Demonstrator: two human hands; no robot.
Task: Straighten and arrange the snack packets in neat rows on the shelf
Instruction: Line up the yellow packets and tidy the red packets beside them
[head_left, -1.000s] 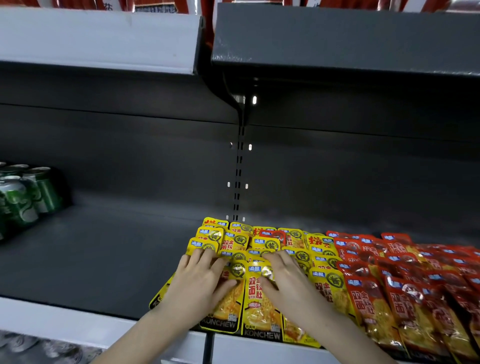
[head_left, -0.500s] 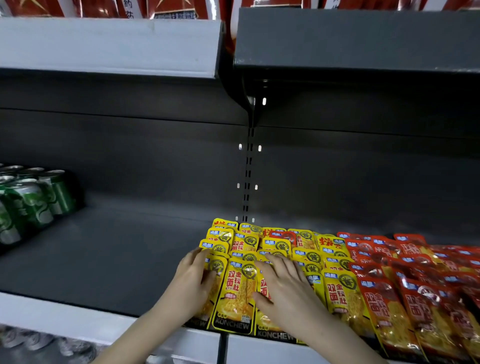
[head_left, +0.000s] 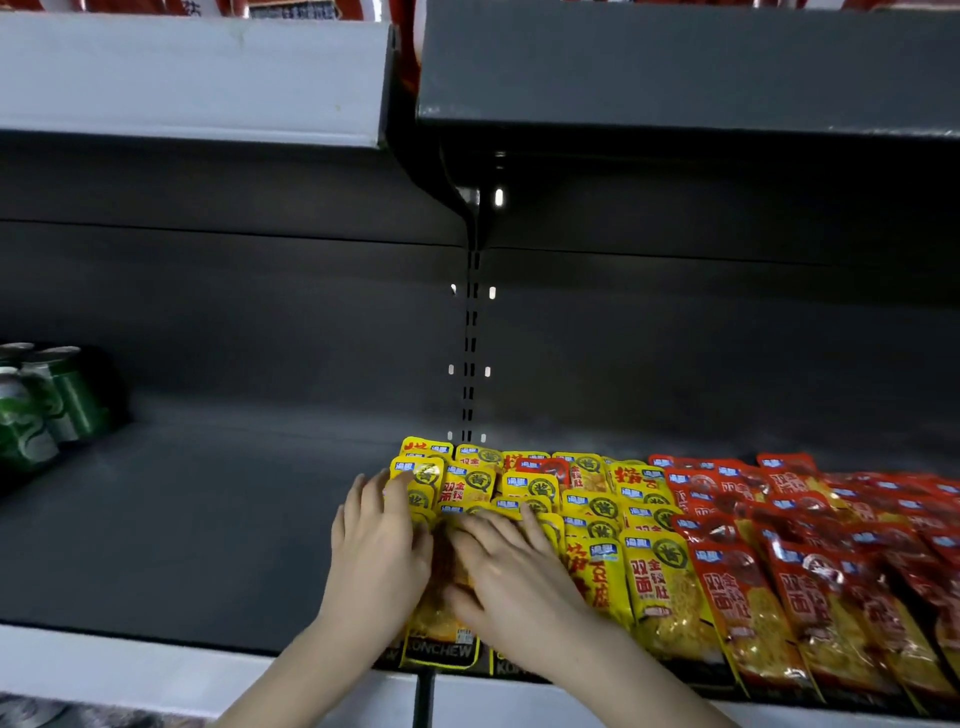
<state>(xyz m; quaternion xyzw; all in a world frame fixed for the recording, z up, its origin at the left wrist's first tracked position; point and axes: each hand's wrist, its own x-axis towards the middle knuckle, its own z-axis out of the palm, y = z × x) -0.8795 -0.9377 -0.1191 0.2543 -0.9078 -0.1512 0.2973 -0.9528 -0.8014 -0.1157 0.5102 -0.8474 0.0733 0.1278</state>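
We note the pale, straight front lip (head_left: 130, 670) nearest. The left hand (head_left: 379, 551) and right hand (head_left: 509, 577) lie flat and released, fingers extended, pressing on the front yellow packets (head_left: 660, 587) and grasping nothing. The left fingers sit along the stack's left edge. We see glossy flat pouches, overlapped in rows running back, the front ones reaching the lip. Red packets (head_left: 810, 597), same shape and crinkly, touch them on the right. Matte dark shelf (head_left: 208, 519) stretches left to green cans (head_left: 47, 405). We see a slotted upright (head_left: 470, 338) behind and an upper shelf (head_left: 675, 67) overhead.
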